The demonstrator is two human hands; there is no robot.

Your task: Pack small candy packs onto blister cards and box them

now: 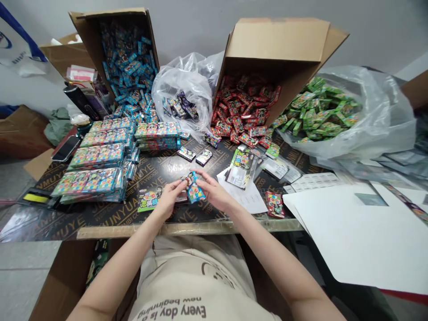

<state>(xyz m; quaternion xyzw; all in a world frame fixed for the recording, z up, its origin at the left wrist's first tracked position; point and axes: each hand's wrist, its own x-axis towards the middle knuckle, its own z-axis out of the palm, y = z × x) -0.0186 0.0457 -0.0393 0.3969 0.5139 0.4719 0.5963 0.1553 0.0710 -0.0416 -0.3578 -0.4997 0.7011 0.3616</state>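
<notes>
Both my hands hold a small blue printed packet (195,191) over the front of the table. My left hand (170,197) pinches it from the left, fingers bent. From the right, my right hand (214,191) grips its edge, with some fingers stretched out behind it. Part of a dark reddish item shows just under my left fingers; I cannot make out what it is. A green and black printed card (148,199) lies beside and partly under my left hand. Two small dark boxes, one of them a black-edged box (203,157), lie beyond my hands.
Stacked multi-packs (96,156) stand at left, near a phone (66,148). Behind are a carton of blue boxes (130,67), a carton of red boxes (245,104) and a plastic bag (384,116) with green ones. A red packet (274,205) and white sheets (364,236) lie at right.
</notes>
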